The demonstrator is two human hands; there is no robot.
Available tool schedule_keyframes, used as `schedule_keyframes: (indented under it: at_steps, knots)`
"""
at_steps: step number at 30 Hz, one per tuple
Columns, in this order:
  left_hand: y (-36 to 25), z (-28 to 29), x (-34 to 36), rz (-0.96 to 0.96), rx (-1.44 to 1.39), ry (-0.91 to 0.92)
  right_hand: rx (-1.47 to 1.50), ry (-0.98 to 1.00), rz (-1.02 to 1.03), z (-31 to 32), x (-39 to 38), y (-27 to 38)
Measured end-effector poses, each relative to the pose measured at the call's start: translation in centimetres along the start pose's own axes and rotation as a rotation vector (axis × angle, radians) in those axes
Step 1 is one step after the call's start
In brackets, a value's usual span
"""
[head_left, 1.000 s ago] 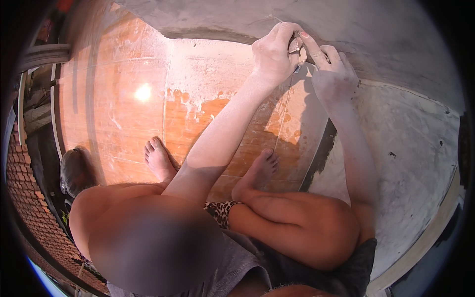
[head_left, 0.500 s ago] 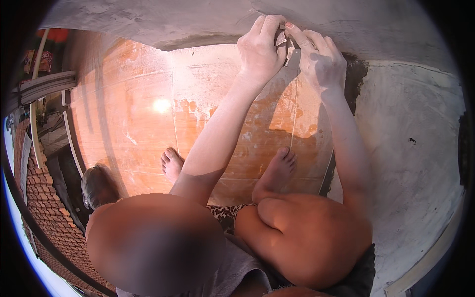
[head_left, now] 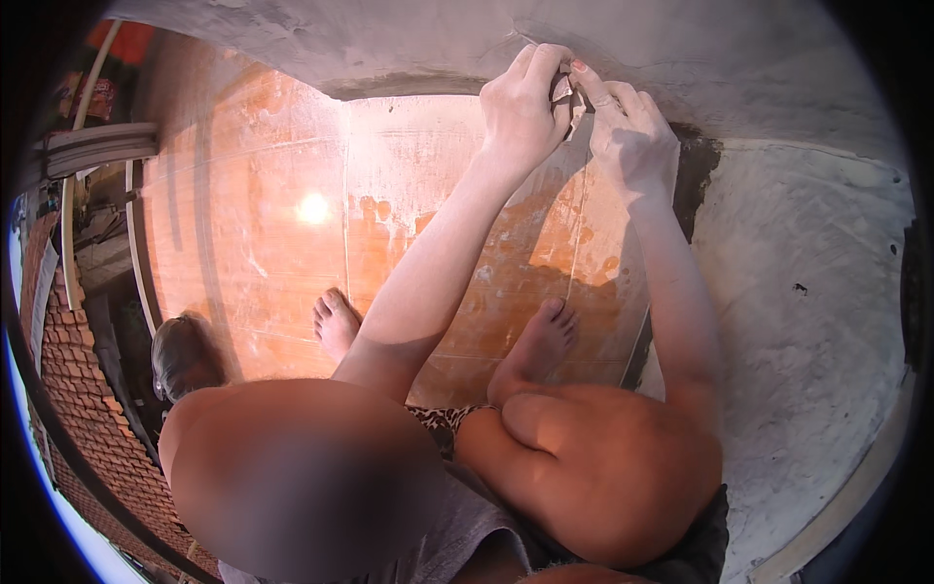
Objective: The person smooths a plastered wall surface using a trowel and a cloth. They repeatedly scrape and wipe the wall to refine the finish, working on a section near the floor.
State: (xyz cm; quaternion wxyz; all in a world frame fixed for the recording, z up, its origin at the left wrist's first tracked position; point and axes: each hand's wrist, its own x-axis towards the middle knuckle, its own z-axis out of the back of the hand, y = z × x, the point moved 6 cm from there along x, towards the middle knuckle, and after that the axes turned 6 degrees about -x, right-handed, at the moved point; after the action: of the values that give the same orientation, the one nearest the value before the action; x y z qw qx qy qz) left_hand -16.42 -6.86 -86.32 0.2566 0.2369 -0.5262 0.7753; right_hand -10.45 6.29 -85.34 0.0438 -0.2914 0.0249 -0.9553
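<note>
Both of my hands are up against the base of a grey plastered wall (head_left: 409,44), coated in pale dust. My left hand (head_left: 522,115) has its fingers bent and closed around a crumpled, pale, torn-edged sheet (head_left: 576,119) that looks like sandpaper. Right beside it, my right hand (head_left: 632,141) pinches at the same sheet with curled fingers, its fingertips at the wall. Most of the sheet is hidden behind the fingers; only its ragged edges show in the gap between the hands.
Orange-brown tiles (head_left: 263,175) smeared with white dust cover the floor around my bare feet. A second grey plastered wall (head_left: 798,253) rises on the right, with a dark strip (head_left: 697,170) at the corner. A dark rounded object (head_left: 183,358) and a railing (head_left: 97,146) stand at left.
The whole view has shifted slightly, so the wall and my hands sit a little lower in the picture. Both hands keep nearly the same grip and place at the wall.
</note>
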Motion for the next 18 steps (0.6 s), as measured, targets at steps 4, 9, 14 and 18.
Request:
schedule_keyframes:
  at_steps: [4, 9, 14, 18]
  knots:
    - [0.4, 0.0, -0.1, 0.014, 0.022, 0.026, 0.064, -0.04, 0.023, -0.9, 0.0, 0.1]
    - [1.2, 0.3, -0.5, 0.052, 0.054, 0.038, 0.122, -0.054, 0.031, -1.8, -0.4, 0.6]
    - [1.1, 0.2, -0.5, 0.038, 0.029, 0.012, 0.102, -0.143, 0.043, -1.4, -0.3, 0.7]
    - [0.8, 0.0, -0.5, 0.044, 0.031, 0.0, 0.047, -0.077, 0.039, -1.2, -0.3, 0.4]
